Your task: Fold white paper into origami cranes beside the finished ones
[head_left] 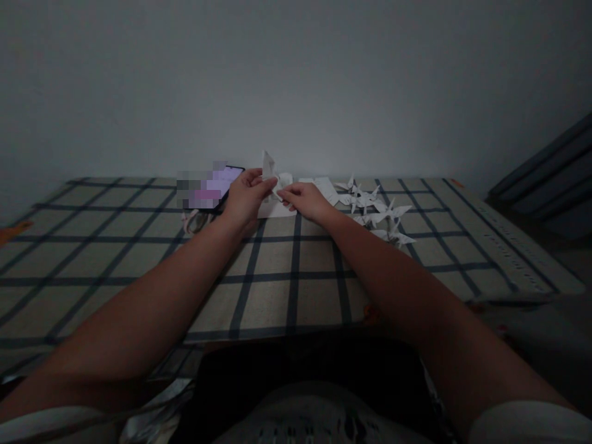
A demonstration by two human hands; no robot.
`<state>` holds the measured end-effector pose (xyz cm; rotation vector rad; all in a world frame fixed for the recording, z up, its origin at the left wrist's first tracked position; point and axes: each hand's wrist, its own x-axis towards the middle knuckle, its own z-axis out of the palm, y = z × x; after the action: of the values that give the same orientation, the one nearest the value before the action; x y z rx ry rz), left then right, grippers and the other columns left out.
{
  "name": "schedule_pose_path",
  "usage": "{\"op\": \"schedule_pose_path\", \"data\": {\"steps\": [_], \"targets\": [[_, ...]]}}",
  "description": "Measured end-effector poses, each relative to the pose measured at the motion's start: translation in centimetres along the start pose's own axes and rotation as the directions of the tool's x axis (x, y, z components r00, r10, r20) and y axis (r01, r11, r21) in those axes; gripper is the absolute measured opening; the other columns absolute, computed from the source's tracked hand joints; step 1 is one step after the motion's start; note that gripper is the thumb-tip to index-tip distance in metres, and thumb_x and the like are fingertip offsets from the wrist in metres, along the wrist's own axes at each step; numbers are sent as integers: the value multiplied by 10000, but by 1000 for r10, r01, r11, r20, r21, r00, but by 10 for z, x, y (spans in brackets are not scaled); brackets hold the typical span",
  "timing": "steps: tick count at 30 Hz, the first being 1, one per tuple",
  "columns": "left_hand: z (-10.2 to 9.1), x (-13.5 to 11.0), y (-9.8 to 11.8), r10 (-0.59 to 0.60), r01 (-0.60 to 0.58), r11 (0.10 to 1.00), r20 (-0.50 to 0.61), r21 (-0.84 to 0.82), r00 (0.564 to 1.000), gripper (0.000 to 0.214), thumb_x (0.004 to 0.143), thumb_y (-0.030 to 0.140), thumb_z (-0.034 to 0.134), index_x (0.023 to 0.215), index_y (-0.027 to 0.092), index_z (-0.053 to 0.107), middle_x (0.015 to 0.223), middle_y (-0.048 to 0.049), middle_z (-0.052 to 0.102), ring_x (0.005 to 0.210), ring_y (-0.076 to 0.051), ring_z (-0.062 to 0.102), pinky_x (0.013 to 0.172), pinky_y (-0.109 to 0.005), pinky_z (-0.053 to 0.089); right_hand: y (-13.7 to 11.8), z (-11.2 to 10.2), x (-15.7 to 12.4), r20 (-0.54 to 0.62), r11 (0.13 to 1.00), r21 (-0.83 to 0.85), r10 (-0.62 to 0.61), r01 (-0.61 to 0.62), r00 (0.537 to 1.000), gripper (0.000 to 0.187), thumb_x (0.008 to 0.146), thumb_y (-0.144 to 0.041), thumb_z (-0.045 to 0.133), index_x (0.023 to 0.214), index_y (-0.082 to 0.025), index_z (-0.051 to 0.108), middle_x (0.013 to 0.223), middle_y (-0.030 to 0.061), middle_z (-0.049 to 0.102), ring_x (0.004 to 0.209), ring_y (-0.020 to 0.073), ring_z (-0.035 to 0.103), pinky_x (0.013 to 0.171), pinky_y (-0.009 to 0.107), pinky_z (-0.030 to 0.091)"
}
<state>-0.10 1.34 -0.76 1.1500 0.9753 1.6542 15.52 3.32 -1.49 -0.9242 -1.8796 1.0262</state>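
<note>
Both arms reach forward over a checked cloth [296, 271]. My left hand [245, 197] and my right hand [308, 200] meet at a small folded white paper piece [272, 176], each pinching it with closed fingers. One point of the paper sticks up above my left fingers. A flat white sheet [275, 211] lies under the hands.
A phone [217, 188] with a lit screen lies just left of my left hand, a pale cord [190, 221] beside it. Several folded white paper cranes [377, 213] and loose white sheets [326, 185] lie to the right. A plain wall rises behind; dark furniture [546, 179] stands far right.
</note>
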Motion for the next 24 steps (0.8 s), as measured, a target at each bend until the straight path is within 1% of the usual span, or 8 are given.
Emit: {"op": "schedule_pose_path", "data": {"steps": [3,7,11,14,17,20,22,24], "targets": [[-1,0,0,9,-9,1000,0,10,1000,418,619,214,804,971,198,580,847,10,682,778,-129,659,794,-263,526,0,0,0,-15,1000,-2,-20,20,1000,245,928,-363,623,803,-161,687,755,7,671,605,91,565,596,223,471],[-1,1,3,3,-3,1000,-7,8,1000,391,636,195,772,972,202,574,816,21,667,730,-115,637,724,-236,515,-1,1,1,-33,1000,12,7,-6,999,225,951,-298,584,793,-162,667,743,6,664,591,85,560,584,213,465],[0,1,6,-15,17,1000,-61,27,998,432,625,158,760,997,222,550,780,41,621,711,-110,613,704,-231,509,0,1,2,-39,999,33,34,-32,999,216,955,-327,593,827,-168,666,762,10,677,604,81,560,570,196,464],[0,1,8,-24,25,999,-48,27,999,429,617,159,762,987,229,556,781,37,606,751,-127,624,732,-254,528,2,0,3,-57,999,40,24,-22,998,225,948,-332,608,795,-171,648,766,10,676,617,84,565,578,195,477],[-1,-1,11,-46,46,999,-21,8,999,396,620,162,749,981,227,598,854,11,642,833,-150,646,764,-273,551,2,0,4,-69,998,49,31,-28,997,219,951,-310,601,779,-178,635,769,12,676,632,91,575,594,202,487],[-1,0,12,-90,90,996,-37,-7,995,332,637,155,746,948,201,642,868,-9,658,847,-158,651,749,-267,563,2,-1,3,-77,999,13,48,-47,996,229,966,-317,560,807,-177,648,760,17,670,623,104,563,610,227,482],[-2,1,12,-117,116,993,-59,-16,991,289,648,144,752,918,179,655,848,-14,663,805,-144,646,714,-248,560,0,-3,2,-120,998,-59,-21,14,993,219,962,-323,558,840,-174,664,786,23,668,675,120,574,681,252,494],[-2,2,12,-144,142,989,-65,-33,987,259,662,125,748,904,162,662,832,-15,669,751,-123,635,687,-232,553,-2,-5,0,-181,982,-142,-146,121,973,145,926,-312,617,918,-180,677,904,40,680,806,141,601,799,277,503]]}}
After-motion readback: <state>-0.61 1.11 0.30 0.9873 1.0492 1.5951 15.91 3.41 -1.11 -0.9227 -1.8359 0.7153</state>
